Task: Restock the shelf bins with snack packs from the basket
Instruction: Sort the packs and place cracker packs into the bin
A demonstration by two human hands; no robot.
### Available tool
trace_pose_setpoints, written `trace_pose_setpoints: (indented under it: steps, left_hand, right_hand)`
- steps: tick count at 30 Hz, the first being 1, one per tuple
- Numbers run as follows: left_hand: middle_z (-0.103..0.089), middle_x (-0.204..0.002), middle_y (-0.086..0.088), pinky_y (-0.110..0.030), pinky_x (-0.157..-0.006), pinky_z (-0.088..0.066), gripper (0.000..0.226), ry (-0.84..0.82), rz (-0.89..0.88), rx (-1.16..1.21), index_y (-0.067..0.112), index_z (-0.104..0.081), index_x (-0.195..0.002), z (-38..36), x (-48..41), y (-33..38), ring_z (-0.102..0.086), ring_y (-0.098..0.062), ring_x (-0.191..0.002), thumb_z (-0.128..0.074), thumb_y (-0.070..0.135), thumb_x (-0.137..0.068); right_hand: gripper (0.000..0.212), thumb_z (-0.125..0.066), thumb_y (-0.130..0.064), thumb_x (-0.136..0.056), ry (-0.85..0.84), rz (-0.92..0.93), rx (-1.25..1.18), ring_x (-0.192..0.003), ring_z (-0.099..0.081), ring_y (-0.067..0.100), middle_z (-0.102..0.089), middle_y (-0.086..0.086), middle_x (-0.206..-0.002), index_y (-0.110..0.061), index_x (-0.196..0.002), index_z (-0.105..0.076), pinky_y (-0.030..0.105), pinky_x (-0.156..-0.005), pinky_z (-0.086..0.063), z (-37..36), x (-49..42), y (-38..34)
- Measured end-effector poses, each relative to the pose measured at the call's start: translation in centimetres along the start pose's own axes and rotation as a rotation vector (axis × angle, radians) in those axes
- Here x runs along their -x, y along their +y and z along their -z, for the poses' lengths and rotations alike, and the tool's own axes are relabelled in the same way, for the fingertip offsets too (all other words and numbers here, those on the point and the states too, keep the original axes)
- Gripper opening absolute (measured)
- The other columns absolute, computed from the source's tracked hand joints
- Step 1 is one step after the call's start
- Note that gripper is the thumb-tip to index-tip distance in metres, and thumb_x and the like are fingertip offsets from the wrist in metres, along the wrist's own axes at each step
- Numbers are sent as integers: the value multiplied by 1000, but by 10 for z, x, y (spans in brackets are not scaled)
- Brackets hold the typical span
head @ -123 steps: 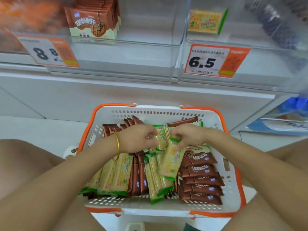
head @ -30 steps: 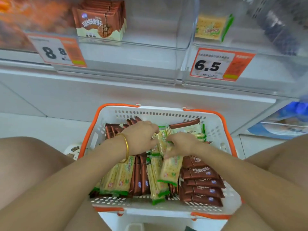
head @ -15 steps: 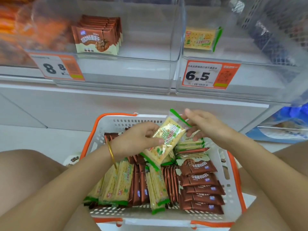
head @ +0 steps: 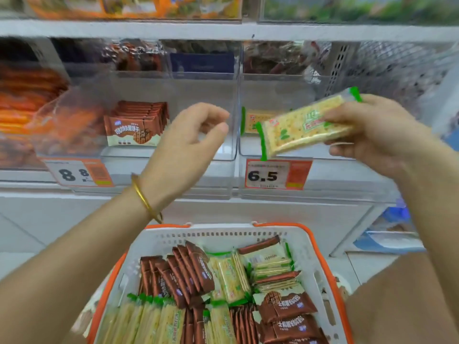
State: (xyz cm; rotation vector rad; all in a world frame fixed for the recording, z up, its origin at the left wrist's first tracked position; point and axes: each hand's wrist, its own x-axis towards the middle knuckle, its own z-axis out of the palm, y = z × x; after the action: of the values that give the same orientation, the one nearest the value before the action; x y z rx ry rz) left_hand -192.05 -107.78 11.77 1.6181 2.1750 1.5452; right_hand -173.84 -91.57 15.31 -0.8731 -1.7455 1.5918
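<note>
My right hand (head: 372,135) grips a yellow cracker pack with green ends (head: 303,125), held up in front of the clear right bin (head: 280,155) marked 6.5. One matching cracker pack (head: 250,119) lies inside that bin. My left hand (head: 188,142) hovers in front of the clear left bin (head: 173,155) marked 8.8, fingers loosely curled and holding nothing. A row of brown biscuit packs (head: 136,125) stands in that left bin. Below, the white basket with orange rim (head: 218,235) holds several brown and yellow-green packs.
Orange snack bags (head: 37,108) fill the bin at far left. Darker packs sit in bins behind on the same shelf, and an upper shelf (head: 223,28) carries more goods. My knees flank the basket. Blue packages (head: 390,242) lie low at right.
Both hands rose out of the basket. My right hand carried the cracker pack up to the 6.5 bin, and my left hand let go of it. The view tilted upward.
</note>
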Motion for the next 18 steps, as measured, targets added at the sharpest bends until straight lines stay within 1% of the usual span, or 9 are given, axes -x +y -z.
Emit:
trace_pose_setpoints:
  steps: [3,4,6,9,10,12,13,15,18]
  left_hand:
    - [-52,-124,-1,-16,-98,-23,47,-90,-153,-350,12,-57,-120,-17,-28,-7,-42,-12,-121,-43,38,-83]
    - [-46,-134,-6,-19,-102,-19,50,-131,-151,-409,12,-54,-125,-23,-35,-8,-34,-18,-131,-44,40,-85]
    - [-32,-148,-8,-25,-108,-15,48,-187,-118,-473,15,-46,-133,-34,-45,-12,-19,-20,-140,-50,36,-91]
    - [-20,-155,-6,-35,-113,-20,50,-218,-136,-558,15,-41,-138,-41,-48,-19,-15,-20,-142,-52,29,-91]
    - [-22,-154,-7,-39,-112,-24,50,-214,-162,-574,14,-42,-137,-42,-47,-22,-18,-22,-142,-50,30,-90]
    - [-28,-152,-11,-42,-109,-30,54,-194,-196,-588,11,-47,-133,-43,-47,-28,-24,-25,-139,-43,31,-83]
    - [-32,-150,-12,-41,-108,-31,55,-181,-207,-590,10,-49,-131,-44,-47,-31,-27,-25,-138,-40,32,-81]
    - [-35,-148,-12,-36,-106,-31,57,-165,-224,-589,10,-50,-129,-45,-46,-33,-30,-23,-134,-35,35,-80]
    - [-35,-148,-11,-25,-103,-28,54,-163,-222,-556,11,-51,-126,-47,-45,-36,-28,-19,-131,-35,33,-79]
  right_hand:
    - [11,-59,-10,-87,160,-62,85,-54,-62,14,-66,5,-75,-18,-85,-52,24,-45,-52,-1,-57,8]
    - [10,-59,-10,-88,157,-105,129,-57,-62,15,-66,8,-81,-17,-90,-52,27,-48,-54,-6,-75,14]
    - [24,-64,-5,-87,109,-188,187,-65,-63,17,-65,11,-95,-11,-106,-51,32,-58,-56,-17,-108,30]
    - [44,-71,1,-80,73,-215,230,-85,-65,25,-63,14,-111,-5,-117,-48,38,-68,-58,-29,-152,52]
    - [44,-74,-2,-79,88,-180,327,-91,-63,27,-62,14,-113,-5,-114,-48,39,-72,-57,-31,-165,59]
    - [45,-77,-16,-78,117,-104,705,-97,-57,26,-58,10,-112,-7,-114,-51,35,-80,-51,-29,-184,69]
    - [46,-76,-22,-78,130,-83,870,-100,-55,25,-57,9,-112,-9,-115,-52,33,-82,-47,-27,-189,71]
    - [41,-74,-28,-80,136,-84,1024,-106,-56,27,-58,8,-115,-12,-113,-54,31,-82,-45,-24,-198,74]
    - [44,-75,-28,-80,144,-135,1020,-110,-56,30,-56,8,-112,-11,-107,-45,33,-80,-46,-25,-208,81]
